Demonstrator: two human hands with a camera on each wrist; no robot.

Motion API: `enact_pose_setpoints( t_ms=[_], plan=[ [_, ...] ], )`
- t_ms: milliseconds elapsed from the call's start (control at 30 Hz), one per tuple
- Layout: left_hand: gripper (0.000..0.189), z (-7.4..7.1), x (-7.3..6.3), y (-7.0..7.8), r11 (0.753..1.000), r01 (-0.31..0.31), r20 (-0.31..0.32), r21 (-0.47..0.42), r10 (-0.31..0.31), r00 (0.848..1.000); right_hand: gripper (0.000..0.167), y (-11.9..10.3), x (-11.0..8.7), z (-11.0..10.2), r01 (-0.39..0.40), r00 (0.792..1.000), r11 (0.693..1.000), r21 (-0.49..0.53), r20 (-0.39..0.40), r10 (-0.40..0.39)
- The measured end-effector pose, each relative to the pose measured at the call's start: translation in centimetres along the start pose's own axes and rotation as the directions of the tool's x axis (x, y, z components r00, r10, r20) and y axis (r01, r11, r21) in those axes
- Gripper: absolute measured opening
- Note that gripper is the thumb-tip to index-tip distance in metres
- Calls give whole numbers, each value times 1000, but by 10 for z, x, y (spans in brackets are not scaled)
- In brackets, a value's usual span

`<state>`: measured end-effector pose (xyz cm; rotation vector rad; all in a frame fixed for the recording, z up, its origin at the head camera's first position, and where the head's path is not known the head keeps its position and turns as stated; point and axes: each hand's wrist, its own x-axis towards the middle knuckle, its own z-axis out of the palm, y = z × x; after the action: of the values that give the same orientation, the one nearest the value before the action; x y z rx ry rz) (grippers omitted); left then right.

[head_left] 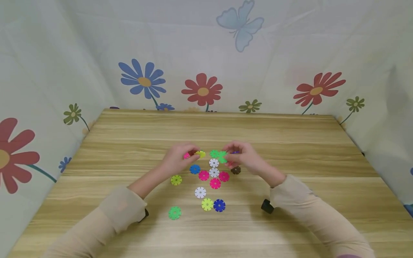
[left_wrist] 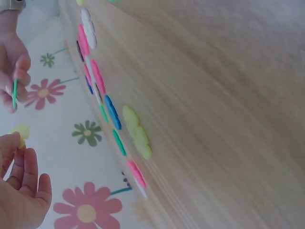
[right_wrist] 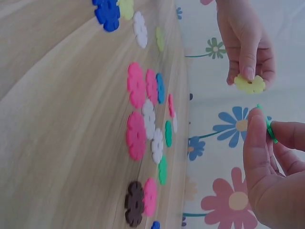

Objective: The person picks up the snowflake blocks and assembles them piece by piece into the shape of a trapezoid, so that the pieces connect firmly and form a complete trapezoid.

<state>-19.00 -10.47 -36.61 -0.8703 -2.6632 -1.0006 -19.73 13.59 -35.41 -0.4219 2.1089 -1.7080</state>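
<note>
My left hand [head_left: 177,157] pinches a yellow notched plastic disc [head_left: 200,154] between thumb and fingers, raised off the table. To its right, my right hand [head_left: 247,158] pinches a green notched disc [head_left: 222,157]. In the right wrist view, the green disc [right_wrist: 270,131] is seen nearly edge-on between thumb and finger, apart from the yellow disc [right_wrist: 250,84]. Under and in front of the hands lie loose discs: two white ones [head_left: 214,172], several pink ones [head_left: 215,184], a blue one [head_left: 195,169] and a brown one [head_left: 236,170]. The right fingers partly hide a few discs.
Nearer on the wooden table [head_left: 129,132] lie a white disc [head_left: 200,192], a yellow disc [head_left: 207,204], a dark blue disc [head_left: 219,205] and a green disc [head_left: 175,213]. A black object [head_left: 267,206] shows by the right cuff. Flower-printed cloth [head_left: 174,43] surrounds the table.
</note>
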Motion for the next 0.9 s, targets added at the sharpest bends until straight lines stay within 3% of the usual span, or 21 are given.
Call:
enact_pose_setpoints(
  t_ms=[200,333,500,900],
  plan=[
    [12,6,-2,9,990,-137,-68,44,140,988,29,-4,0,9,13,1000,1000,19,3,-13],
    [13,8,-3,13,976,-189,-86,106,198,976,29,-5,1,12,11,1000,999,48,6,-11],
    [12,9,-3,16,963,-218,-91,161,234,968,29,-7,1,15,-4,1000,997,81,7,4],
    [12,11,-4,18,946,-268,-115,181,291,950,25,-7,0,19,-35,999,987,158,7,35]
  ],
)
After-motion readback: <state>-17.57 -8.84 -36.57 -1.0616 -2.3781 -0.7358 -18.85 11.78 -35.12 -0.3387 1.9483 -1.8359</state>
